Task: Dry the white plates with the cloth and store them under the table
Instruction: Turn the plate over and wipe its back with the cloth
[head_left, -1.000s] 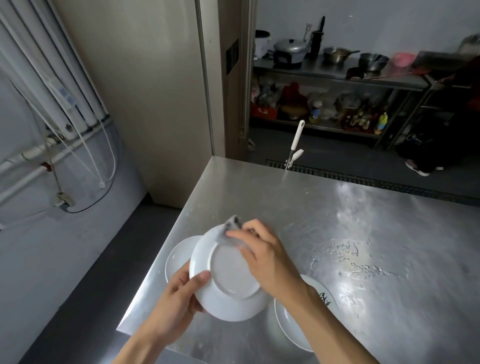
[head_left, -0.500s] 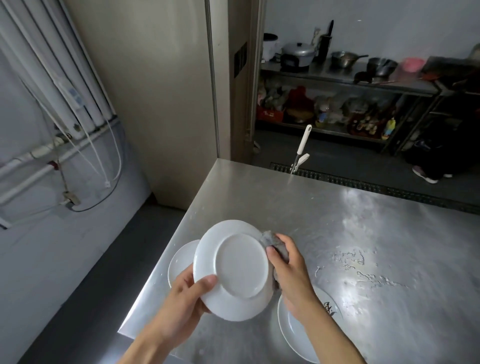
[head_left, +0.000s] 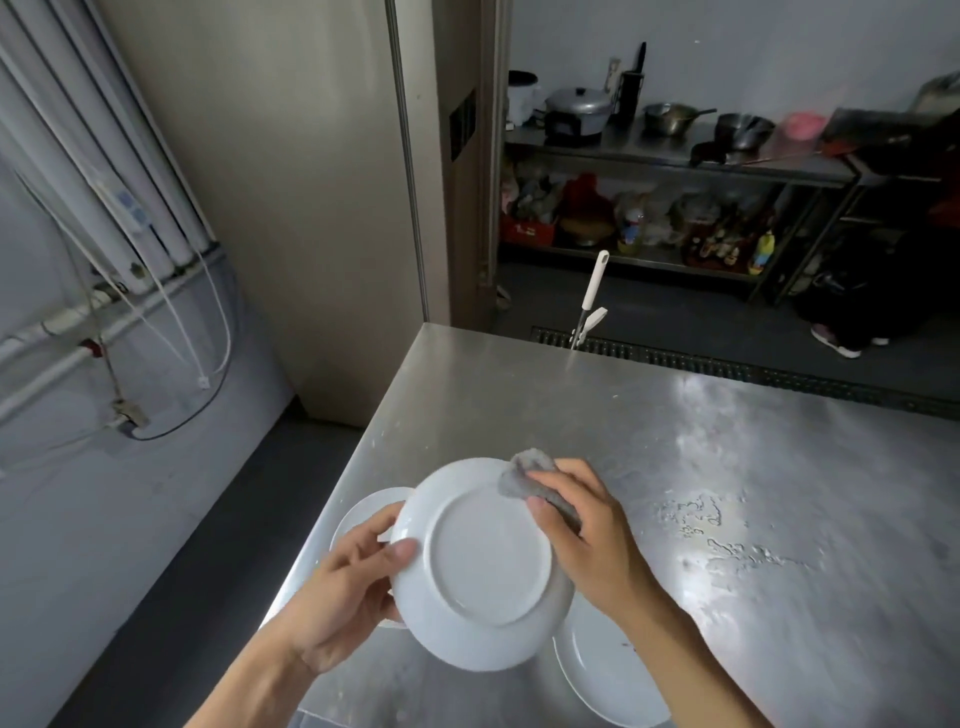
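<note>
One plate (head_left: 488, 564) in left hand (head_left: 340, 592), cloth (head_left: 522, 475) in right hand (head_left: 592, 543)

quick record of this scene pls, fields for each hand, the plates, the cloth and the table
left hand: grips the held plate's left rim, thumb on its underside
right hand: pinches the cloth against the held plate's upper right rim
held plate: white, underside toward the camera, lifted off the table
cloth: grey, bunched
left plate: on the table, partly hidden
right plate: on the table, partly hidden
table: steel, with wet patches
</note>
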